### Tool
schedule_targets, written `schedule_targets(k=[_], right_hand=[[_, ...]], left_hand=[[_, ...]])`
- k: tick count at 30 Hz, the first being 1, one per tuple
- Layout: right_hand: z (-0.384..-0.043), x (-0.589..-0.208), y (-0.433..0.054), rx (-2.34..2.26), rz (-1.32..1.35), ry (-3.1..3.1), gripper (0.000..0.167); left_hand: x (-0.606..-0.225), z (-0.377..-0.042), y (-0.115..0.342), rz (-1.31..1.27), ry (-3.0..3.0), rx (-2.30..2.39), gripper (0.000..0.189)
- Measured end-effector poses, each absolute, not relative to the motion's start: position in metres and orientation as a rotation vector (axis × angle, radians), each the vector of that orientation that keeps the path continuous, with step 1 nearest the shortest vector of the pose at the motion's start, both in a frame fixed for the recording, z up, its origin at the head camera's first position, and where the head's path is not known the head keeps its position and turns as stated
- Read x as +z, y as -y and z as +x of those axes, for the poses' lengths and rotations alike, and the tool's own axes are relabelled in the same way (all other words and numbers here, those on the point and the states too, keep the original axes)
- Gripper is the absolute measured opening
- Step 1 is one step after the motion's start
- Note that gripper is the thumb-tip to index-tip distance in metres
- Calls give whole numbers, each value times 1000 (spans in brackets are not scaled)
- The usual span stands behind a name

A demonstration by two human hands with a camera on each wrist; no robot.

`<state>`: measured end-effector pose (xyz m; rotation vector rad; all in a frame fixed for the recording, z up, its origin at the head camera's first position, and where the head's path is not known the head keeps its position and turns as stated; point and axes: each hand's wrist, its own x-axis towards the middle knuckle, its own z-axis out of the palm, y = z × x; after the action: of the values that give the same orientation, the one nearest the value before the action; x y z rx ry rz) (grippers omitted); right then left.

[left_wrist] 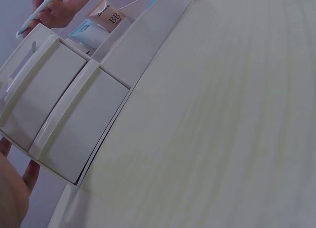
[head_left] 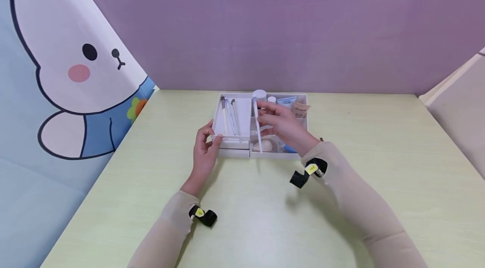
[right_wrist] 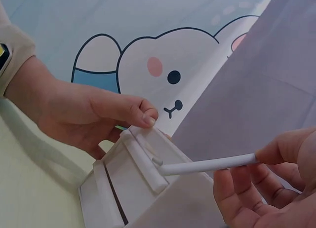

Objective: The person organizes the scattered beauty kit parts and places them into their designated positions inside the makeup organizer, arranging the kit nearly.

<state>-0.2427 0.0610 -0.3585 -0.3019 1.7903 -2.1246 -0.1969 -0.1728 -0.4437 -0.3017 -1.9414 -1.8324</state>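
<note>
A white desktop organizer (head_left: 234, 153) with two drawers on its left stands near the back of the table. My left hand (head_left: 204, 150) grips its left front corner, the thumb over the top edge in the right wrist view. Over the middle of the organizer, my right hand (head_left: 282, 127) pinches a long, thin white stick (head_left: 259, 133), whose exact kind I cannot tell. In the right wrist view the far end of the stick (right_wrist: 212, 165) overlaps the drawer handle (right_wrist: 145, 159). Several makeup brushes (head_left: 224, 118) lie in the organizer's top left tray.
Behind the right hand are white-capped containers (head_left: 259, 94), a blue tube (head_left: 286, 101) and a peach BB tube (head_left: 301, 110). A round beige item (head_left: 264, 146) sits in a front compartment. A purple cloth (head_left: 265, 28) hangs behind the table (head_left: 242, 217).
</note>
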Motion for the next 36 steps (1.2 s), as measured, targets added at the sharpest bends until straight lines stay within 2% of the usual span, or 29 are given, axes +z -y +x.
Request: schedule_targets(k=[23,36], right_hand=[[-271,-345,-31,-2304,-169,-1761,50],[-271,-349,-18,-2108,-279,-2192,48]], left_hand=[[-441,-194,172,-279,1944,-1853,16],[-443,-197,172,-290,1946,-1832,17]])
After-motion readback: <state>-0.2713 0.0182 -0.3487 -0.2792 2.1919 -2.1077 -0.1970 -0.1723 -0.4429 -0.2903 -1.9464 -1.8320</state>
